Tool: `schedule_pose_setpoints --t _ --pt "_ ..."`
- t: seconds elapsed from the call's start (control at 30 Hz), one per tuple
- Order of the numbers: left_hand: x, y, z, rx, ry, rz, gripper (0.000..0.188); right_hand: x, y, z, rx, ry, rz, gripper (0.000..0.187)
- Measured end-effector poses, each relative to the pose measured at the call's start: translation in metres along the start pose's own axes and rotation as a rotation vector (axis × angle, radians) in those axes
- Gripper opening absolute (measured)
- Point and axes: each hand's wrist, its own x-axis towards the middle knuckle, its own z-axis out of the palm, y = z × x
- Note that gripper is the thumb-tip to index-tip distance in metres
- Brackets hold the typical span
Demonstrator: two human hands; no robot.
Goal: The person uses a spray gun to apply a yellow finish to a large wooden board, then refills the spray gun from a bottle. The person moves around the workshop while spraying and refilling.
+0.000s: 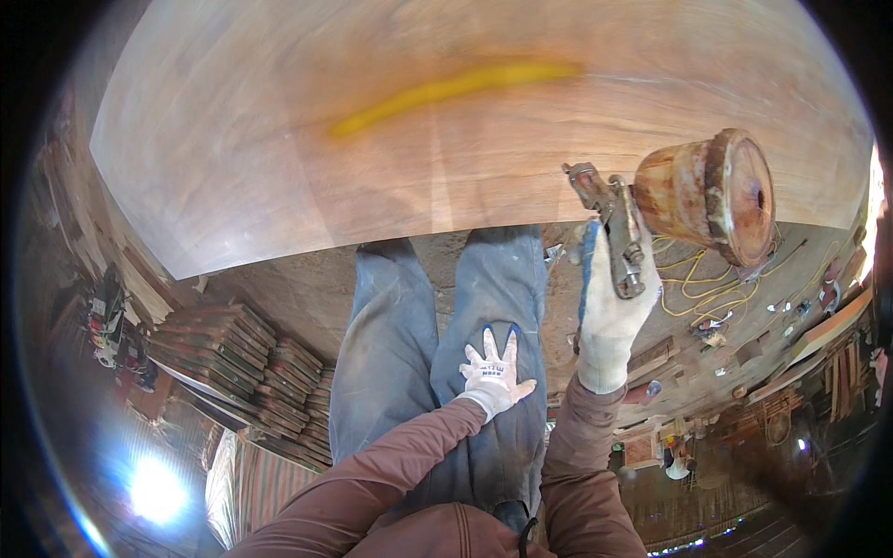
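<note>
My right hand, in a white glove with blue on it, is wrapped round the metal body of a spray gun. A stained, rust-brown cup sits on the gun, its round lid toward the right. The gun is held up over the near edge of a large wooden panel with a smooth grain. A blurred yellow streak crosses the panel's middle. My left hand, also gloved, lies with spread fingers on my thigh, in grey-blue trousers, and holds nothing.
Stacked dark boards stand to the left below the panel. A yellow cord or hose lies coiled on the ground at the right, among scraps. Further right are more timber pieces. A bright light shines at lower left.
</note>
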Motion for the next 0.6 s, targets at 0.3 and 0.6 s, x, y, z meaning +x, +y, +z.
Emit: schedule_pose_setpoints --t 0.3,0.6 --pt "-0.015 0.026 -0.002 0.077 0.095 -0.021 0.112 0.025 0.01 -0.04 0.049 0.167 -0.003 0.035" --pt "-0.023 0.046 -0.004 0.109 0.153 -0.034 0.108 0.029 0.01 -0.057 0.111 0.151 0.041 0.044"
